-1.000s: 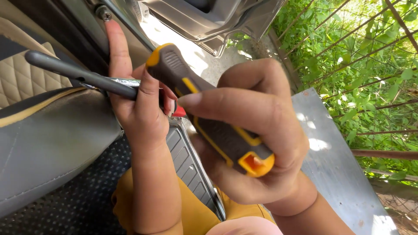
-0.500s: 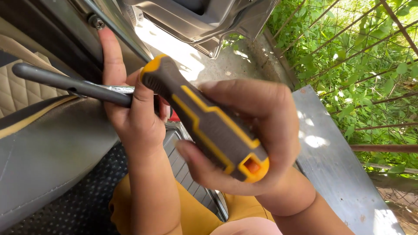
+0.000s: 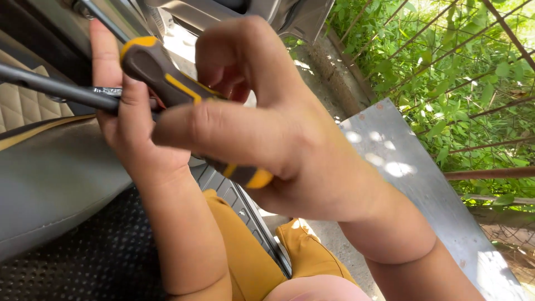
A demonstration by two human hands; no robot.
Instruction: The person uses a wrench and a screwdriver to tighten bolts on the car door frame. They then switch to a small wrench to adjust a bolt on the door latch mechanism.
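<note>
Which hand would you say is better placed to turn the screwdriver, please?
Probably the right hand: its grip wraps the grey-and-yellow screwdriver handle, ready to twist. The left hand pinches the metal shaft beside the car seat, so it looks better suited to steadying.

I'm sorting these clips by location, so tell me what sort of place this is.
Probably the open doorway of a parked vehicle, outdoors: a quilted beige seat cushion and black dotted rubber floor mat on one side, sunlit green leafy bushes behind a wire fence on the other.
</note>
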